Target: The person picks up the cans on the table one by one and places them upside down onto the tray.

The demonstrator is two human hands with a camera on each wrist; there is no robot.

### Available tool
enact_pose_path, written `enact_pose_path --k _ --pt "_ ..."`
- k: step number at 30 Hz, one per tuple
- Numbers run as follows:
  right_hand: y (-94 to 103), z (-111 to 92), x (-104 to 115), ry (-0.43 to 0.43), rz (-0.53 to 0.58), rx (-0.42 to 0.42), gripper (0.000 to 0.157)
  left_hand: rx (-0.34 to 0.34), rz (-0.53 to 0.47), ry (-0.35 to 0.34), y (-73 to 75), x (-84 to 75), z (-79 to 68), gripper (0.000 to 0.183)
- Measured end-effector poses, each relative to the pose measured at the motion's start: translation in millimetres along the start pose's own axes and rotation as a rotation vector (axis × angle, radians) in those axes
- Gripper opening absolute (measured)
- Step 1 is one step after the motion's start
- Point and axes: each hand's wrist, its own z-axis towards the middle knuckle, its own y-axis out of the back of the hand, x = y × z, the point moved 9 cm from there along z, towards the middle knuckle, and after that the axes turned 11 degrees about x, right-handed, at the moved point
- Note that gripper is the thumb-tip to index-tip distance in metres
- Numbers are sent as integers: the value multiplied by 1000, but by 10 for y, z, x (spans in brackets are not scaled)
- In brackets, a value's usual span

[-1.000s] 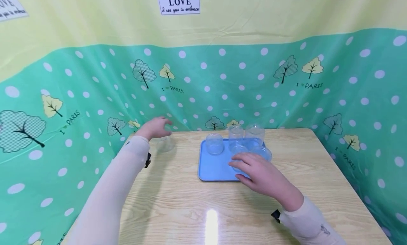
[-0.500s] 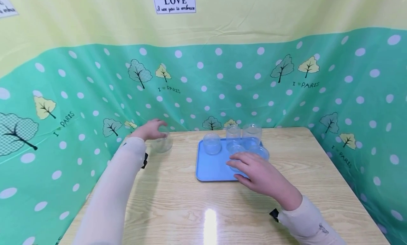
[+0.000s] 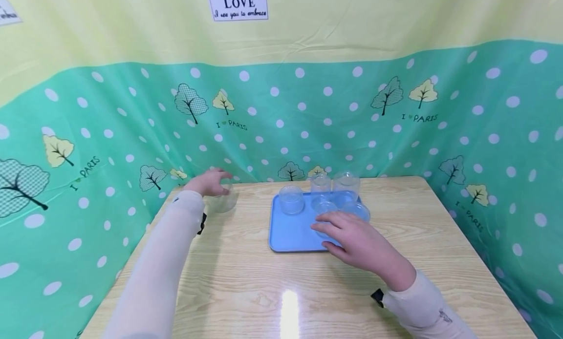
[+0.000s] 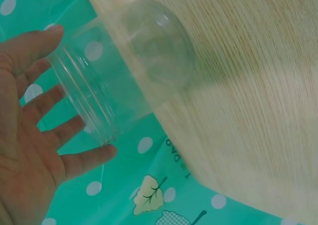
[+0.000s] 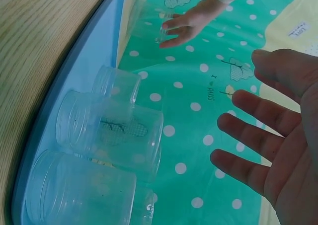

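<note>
At the table's far left, my left hand point(image 3: 207, 182) is beside the threaded mouth of a clear plastic jar point(image 4: 134, 66). In the left wrist view its fingers are spread, with the thumb and fingertips close to the rim; whether they touch it I cannot tell. The jar stands mouth up on the table. My right hand point(image 3: 358, 239) hovers over the right front of a blue tray point(image 3: 290, 234), fingers apart and holding nothing. Several clear jars stand on the tray, among them a short jar point(image 3: 291, 200) at its left and a large jar point(image 5: 114, 135), threaded end toward the tray.
The wooden table point(image 3: 246, 280) extends around the tray. A green and yellow printed curtain point(image 3: 264, 109) hangs along the back and both sides, close to the table's edges. Part of the tray and some jars are hidden behind my right hand.
The head view has turned slightly, so everything sits a little further left. My left hand has come slightly lower beside the jar's mouth. The right hand keeps its place over the tray.
</note>
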Motion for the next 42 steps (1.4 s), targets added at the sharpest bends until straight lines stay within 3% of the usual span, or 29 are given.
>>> enact_pose_path --k 16,29,37,42 --pt "-12 -14 -22 6 -16 -8 42 -5 -19 25 -10 -25 5 63" --pt "-45 -42 -34 0 -15 6 37 -23 44 -59 81 -168 -36 57" --pt "-15 -17 8 13 -43 -34 38 -30 -56 -77 157 -48 -184 59" --pt "-2 -7 33 20 -42 -36 38 -78 -100 -115 184 -21 -314 58"
